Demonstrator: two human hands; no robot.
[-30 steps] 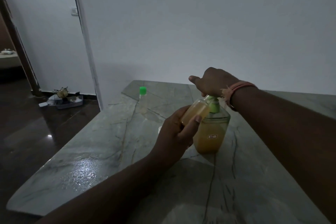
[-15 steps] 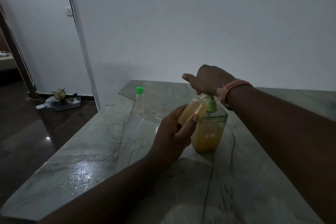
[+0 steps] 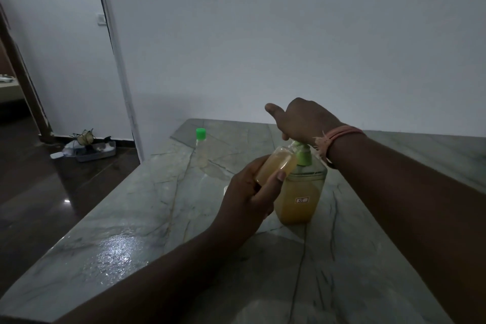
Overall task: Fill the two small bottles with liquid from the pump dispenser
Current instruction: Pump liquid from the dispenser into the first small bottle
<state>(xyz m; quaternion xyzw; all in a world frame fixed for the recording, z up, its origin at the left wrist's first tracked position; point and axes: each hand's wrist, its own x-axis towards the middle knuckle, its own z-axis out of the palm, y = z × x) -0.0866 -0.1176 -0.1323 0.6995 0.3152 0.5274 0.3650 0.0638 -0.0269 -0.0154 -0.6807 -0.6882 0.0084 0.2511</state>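
- Grey veined marble table (image 3: 147, 208) runs up to a white wall, dim light all round.
- My left hand (image 3: 249, 197) grips a small bottle (image 3: 276, 164) of amber liquid, tilted with its mouth at the spout.
- My right hand (image 3: 302, 119) presses down on the pump dispenser (image 3: 299, 192) (thumb sticking out).
- Another small bottle with a green cap (image 3: 201, 133) stands farther back, well apart.

Amber-yellow liquid in the clear pump dispenser (image 3: 299, 193), light green pump head (image 3: 303, 154), small bottle (image 3: 276, 164) amber-filled, second small bottle (image 3: 201, 148) clear with bright green cap, grey-green veined marble table (image 3: 147, 221), pinkish-orange thread wristband (image 3: 339, 137), white wall (image 3: 263, 34), dark glossy floor (image 3: 39, 192).
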